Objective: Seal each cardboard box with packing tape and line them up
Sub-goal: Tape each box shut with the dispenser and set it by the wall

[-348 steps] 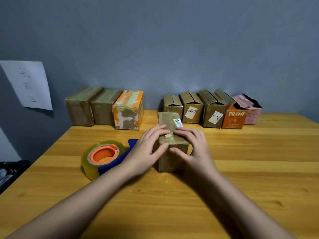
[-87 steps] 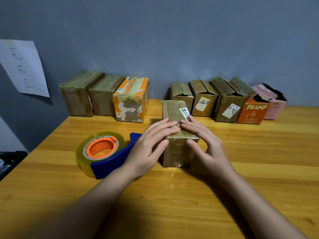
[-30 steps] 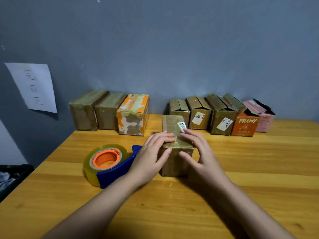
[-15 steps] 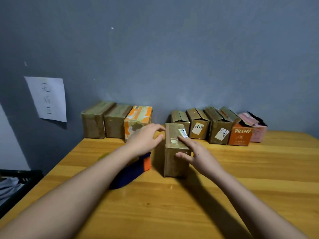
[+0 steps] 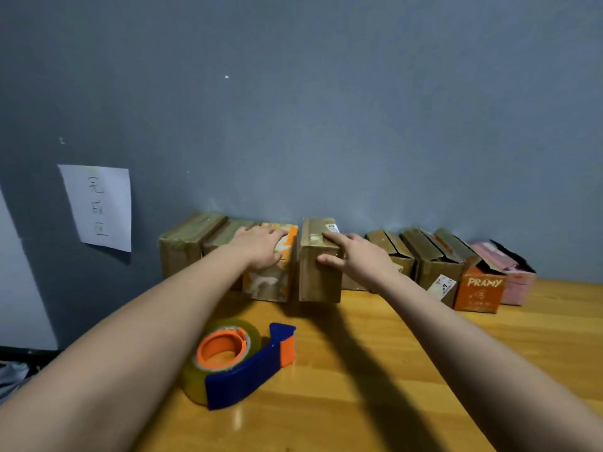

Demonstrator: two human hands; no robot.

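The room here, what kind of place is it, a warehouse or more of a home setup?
Likely a small home or office packing corner, not a warehouse: a wooden table against a plain grey wall, a handwritten paper sign stuck on it, small cardboard boxes and one tape dispenser.

open brown box (image 5: 354, 282): mostly behind right forearm | white label (image 5: 445, 286): print unreadable

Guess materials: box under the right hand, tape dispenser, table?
Box: brown cardboard, likely taped over; its top shows a dull sheen.
Tape dispenser: smooth blue and orange body, probably plastic, holding a roll of clear yellowish tape.
Table: wood or wood-look laminate, glossy; grain lines and glare show.
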